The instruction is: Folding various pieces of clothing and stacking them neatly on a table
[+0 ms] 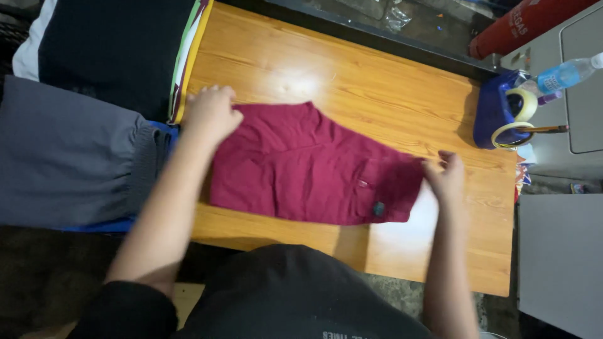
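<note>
A dark red pair of shorts (308, 166) lies folded flat on a wooden table (352, 75). My left hand (210, 113) grips the garment's upper left corner at the waistband end. My right hand (447, 176) pinches the right end of the cloth near the hem. A small button and a dark tag show near the lower right of the fabric.
A stack of folded clothes, grey (63, 157) and black (113, 50), lies at the table's left. A blue tape dispenser (496, 113) with tape rolls sits at the right edge. Beyond it are a plastic water bottle (565, 74) and a red cylinder (521, 25).
</note>
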